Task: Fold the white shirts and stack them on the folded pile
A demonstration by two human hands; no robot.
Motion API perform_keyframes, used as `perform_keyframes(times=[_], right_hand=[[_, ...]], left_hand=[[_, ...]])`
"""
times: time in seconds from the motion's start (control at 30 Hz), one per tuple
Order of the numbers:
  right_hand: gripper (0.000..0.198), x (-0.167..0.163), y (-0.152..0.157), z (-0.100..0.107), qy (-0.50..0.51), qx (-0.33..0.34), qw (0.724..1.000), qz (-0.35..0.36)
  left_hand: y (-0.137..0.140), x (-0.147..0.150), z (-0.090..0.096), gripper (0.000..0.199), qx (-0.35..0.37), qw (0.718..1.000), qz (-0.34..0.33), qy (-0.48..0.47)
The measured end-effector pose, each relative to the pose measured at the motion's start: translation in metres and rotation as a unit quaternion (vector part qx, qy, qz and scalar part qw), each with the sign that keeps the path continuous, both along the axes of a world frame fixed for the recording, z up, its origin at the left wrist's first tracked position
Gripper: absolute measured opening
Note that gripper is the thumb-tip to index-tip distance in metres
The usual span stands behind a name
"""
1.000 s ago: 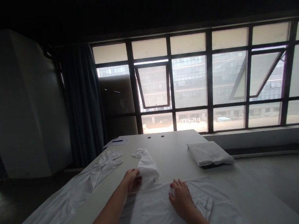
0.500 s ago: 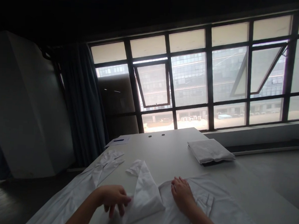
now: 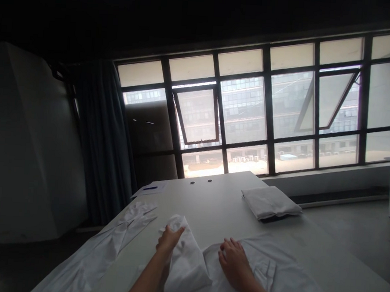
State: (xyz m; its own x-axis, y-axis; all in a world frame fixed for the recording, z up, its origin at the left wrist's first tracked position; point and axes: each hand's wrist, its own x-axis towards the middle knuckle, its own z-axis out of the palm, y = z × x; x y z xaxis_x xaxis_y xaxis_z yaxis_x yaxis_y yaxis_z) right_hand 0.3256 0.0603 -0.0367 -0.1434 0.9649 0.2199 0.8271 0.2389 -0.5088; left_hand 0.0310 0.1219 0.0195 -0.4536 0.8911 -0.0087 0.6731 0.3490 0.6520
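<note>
A white garment (image 3: 187,269), perhaps a shirt, lies spread on the table in front of me, its left part folded over into a tapering flap. My left hand (image 3: 170,239) grips this flap near its far, crumpled end, thumb on top and the other fingers mostly hidden. On the spread part to the right rests my right hand (image 3: 236,261), palm down with fingers stretched forward, holding nothing. Beside its wrist the cloth shows a small raised bunch of folds.
A second white garment (image 3: 110,237) lies rumpled along the table's left edge. Papers with a pen (image 3: 150,188) sit at the far left corner. A neatly folded white cloth (image 3: 271,201) lies at the right edge of the white table (image 3: 207,204). Windows and a dark curtain (image 3: 102,149) stand beyond.
My left hand has moved forward from beside the folded flap and taken hold of its far end. My right hand stays nearly in place on the cloth. The view has shifted slightly.
</note>
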Motion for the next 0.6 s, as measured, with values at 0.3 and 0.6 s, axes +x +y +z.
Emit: perform_keyframes(times=[0.3, 0.6], right_hand=[[0.034, 0.005, 0.003, 0.004, 0.044, 0.012, 0.999, -0.013], [0.032, 0.01, 0.008, 0.006, 0.091, -0.001, 0.996, -0.015]], left_hand=[[0.011, 0.036, 0.006, 0.043, 0.043, 0.992, 0.0, -0.116], [-0.063, 0.043, 0.082, 0.04, 0.13, 0.91, -0.173, -0.353]])
